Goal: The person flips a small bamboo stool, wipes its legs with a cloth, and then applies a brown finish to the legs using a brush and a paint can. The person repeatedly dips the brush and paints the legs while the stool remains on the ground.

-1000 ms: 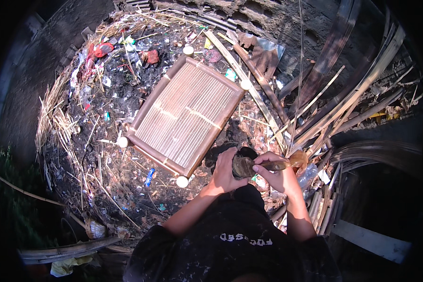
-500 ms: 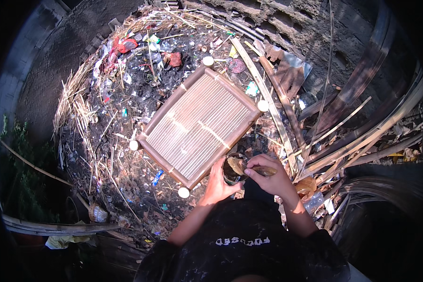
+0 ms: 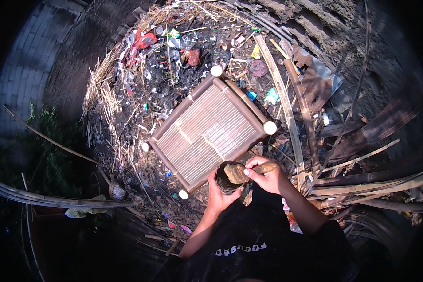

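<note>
My left hand (image 3: 219, 197) is wrapped round a can (image 3: 227, 184) with a dark inside, held close to my body. In my right hand (image 3: 269, 176) is a paintbrush (image 3: 238, 173), gripped by its wooden handle. Its pale bristles lie over the mouth of the can, pointing left. Just beyond both hands stands a low bamboo table (image 3: 207, 129), its slatted top framed by thick brown poles with pale round cut ends at the corners. The can is beside the table's near edge; whether they touch I cannot tell.
Litter and dry straw (image 3: 105, 89) cover the dark ground around the table. Long split bamboo poles (image 3: 286, 108) lie to the right, with more bamboo strips (image 3: 362, 188) nearer. A rough wall (image 3: 324, 28) rises at the far right. Green plants (image 3: 51, 150) grow at the left.
The brush has come up a little, showing more of its bristles above the can. My view has shifted, so the table and ground appear farther right.
</note>
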Tool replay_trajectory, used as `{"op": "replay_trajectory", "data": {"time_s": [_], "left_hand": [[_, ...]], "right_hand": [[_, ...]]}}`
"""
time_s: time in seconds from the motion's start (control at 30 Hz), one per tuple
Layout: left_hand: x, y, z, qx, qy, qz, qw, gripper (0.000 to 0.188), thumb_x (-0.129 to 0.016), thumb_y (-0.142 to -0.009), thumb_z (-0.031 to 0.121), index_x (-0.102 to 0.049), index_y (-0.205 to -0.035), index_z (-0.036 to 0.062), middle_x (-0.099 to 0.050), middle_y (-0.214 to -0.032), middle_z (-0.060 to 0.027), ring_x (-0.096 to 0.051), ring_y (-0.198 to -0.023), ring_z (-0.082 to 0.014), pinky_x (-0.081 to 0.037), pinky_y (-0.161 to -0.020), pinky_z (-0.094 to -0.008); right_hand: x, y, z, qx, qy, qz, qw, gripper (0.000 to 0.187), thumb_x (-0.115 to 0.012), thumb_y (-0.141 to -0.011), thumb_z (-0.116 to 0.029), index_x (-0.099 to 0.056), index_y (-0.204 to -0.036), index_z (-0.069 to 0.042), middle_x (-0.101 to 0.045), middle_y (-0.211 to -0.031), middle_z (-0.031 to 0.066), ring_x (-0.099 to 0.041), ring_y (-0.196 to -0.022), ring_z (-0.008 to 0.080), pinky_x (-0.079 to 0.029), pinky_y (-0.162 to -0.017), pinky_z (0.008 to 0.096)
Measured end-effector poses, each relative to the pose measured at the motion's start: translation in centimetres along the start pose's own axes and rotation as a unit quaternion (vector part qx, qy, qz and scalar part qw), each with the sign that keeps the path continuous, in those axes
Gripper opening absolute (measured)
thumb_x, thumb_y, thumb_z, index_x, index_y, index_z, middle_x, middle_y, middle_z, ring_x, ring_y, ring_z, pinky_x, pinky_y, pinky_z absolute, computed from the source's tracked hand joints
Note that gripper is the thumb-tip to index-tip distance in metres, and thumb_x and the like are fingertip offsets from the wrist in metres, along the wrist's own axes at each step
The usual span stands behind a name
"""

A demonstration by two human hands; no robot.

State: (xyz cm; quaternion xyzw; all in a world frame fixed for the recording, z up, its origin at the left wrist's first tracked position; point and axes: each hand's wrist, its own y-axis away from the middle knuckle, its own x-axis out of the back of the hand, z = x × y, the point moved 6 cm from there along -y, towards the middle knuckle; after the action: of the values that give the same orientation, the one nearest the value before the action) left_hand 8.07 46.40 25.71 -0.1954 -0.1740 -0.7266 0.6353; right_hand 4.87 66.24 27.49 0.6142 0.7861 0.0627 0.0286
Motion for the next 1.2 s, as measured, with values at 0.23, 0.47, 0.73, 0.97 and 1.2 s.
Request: {"op": "replay_trajectory", "data": {"time_s": [0.23,0.47,0.73,0.97,1.2], "left_hand": [[-1.6,-0.7,4.0,0.050,-0.019,0.051,0.997,0.101,-0.088,-0.060,0.020,-0.024,-0.136,-0.0014,-0.051,-0.122,-0.0206,-0.056,-0.111,-0.0269,-0.047,-0.096,-0.0391],[-1.7,-0.7,5.2,0.077,0.003,0.091,0.993,0.102,-0.088,-0.060,0.019,-0.025,-0.137,-0.0016,-0.050,-0.122,-0.0202,-0.054,-0.113,-0.0268,-0.045,-0.099,-0.0390],[-0.6,-0.2,5.7,0.074,-0.003,0.125,0.989,0.100,-0.087,-0.061,0.020,-0.027,-0.137,-0.0015,-0.049,-0.124,-0.0196,-0.053,-0.115,-0.0264,-0.043,-0.101,-0.0393],[-0.1,-0.6,5.7,0.069,0.023,0.124,0.990,0.101,-0.087,-0.060,0.019,-0.026,-0.137,-0.0016,-0.048,-0.124,-0.0195,-0.052,-0.114,-0.0260,-0.043,-0.101,-0.0397],[0.2,-0.3,3.5,0.043,-0.007,0.133,0.990,0.103,-0.088,-0.060,0.019,-0.023,-0.138,-0.0013,-0.047,-0.126,-0.0199,-0.051,-0.116,-0.0262,-0.043,-0.101,-0.0396]], "right_hand": [[2.9,-0.9,1.9,-0.061,-0.240,-0.027,0.968,0.012,-0.064,-0.095,-0.013,-0.061,-0.097,-0.001,-0.063,-0.092,0.0045,-0.063,-0.077,0.0099,-0.054,-0.067,0.0236],[3.9,-1.5,2.4,-0.092,-0.332,-0.024,0.938,0.011,-0.061,-0.097,-0.015,-0.062,-0.099,-0.004,-0.063,-0.093,0.0017,-0.062,-0.083,0.0076,-0.056,-0.066,0.0242],[2.8,-2.1,2.9,-0.116,-0.393,-0.070,0.910,0.007,-0.058,-0.099,-0.016,-0.057,-0.102,-0.009,-0.061,-0.099,0.0022,-0.063,-0.082,0.0102,-0.056,-0.070,0.0272],[2.4,-2.2,2.3,-0.139,-0.464,-0.088,0.871,0.012,-0.056,-0.100,-0.020,-0.059,-0.107,-0.010,-0.061,-0.102,0.0009,-0.061,-0.087,0.0088,-0.054,-0.073,0.0275],[1.8,-3.3,1.6,-0.129,-0.397,-0.114,0.902,0.012,-0.055,-0.101,-0.022,-0.058,-0.103,-0.011,-0.062,-0.101,0.0008,-0.062,-0.086,0.0094,-0.054,-0.073,0.0278]]}}
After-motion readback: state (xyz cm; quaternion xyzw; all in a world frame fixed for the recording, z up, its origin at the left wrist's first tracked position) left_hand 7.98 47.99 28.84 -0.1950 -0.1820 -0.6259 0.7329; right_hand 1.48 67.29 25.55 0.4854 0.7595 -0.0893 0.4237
